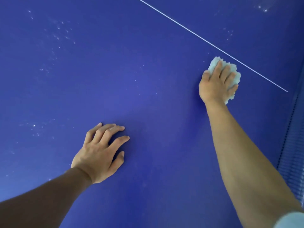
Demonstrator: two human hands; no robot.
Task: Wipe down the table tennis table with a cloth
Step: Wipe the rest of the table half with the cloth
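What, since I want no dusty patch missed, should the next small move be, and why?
Probably sweep the cloth leftward across the table. The right hand holds it bunched beside the white line, where the surface looks clean, while white specks dot the far-left area. The left hand only rests on the table.

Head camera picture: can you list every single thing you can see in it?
table: one, blue, fills nearly the whole view.
white line: one, thin, runs slantwise across the table's upper right.
specks: many, whitish, scattered on the table, mostly at the left.
cloth: one, pale and bunched, on the table just beside the white line.
mesh: one, blue, along the right edge; blurred, perhaps the net.
sleeve: one, pale, bottom right corner.
left hand: one, fingers spread, rests on the table.
right hand: one, holds the cloth against the table.
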